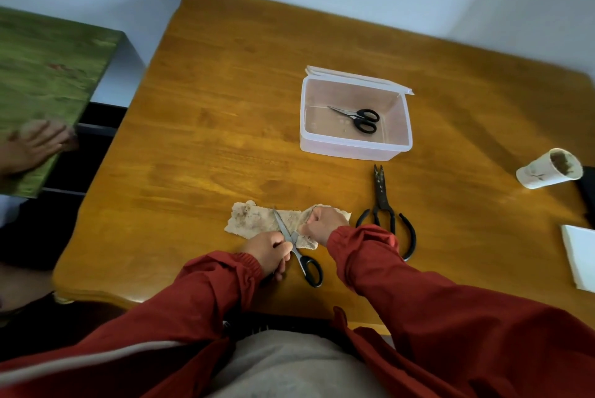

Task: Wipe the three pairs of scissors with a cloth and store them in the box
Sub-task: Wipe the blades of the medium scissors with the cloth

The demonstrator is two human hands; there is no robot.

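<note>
Our left hand (272,252) curls round the small scissors (302,259) near the pivot, fingers and thumb closed on the metal. The black handles point back toward us and the blades lie across the cloth (254,220). Our right hand (322,225) is fisted on the right end of that stained cloth, bunching it close beside the blades. The rest of the cloth lies flat on the wooden table (225,107). Just to its right rest the black shears (383,204), tips pointing away from us. Farther off stands the clear box (351,149), open, its lid (360,77) along its far side, with another black-handled pair (359,119) on its floor. A paper cup (544,172) lies tipped over near the table's right edge.
</note>
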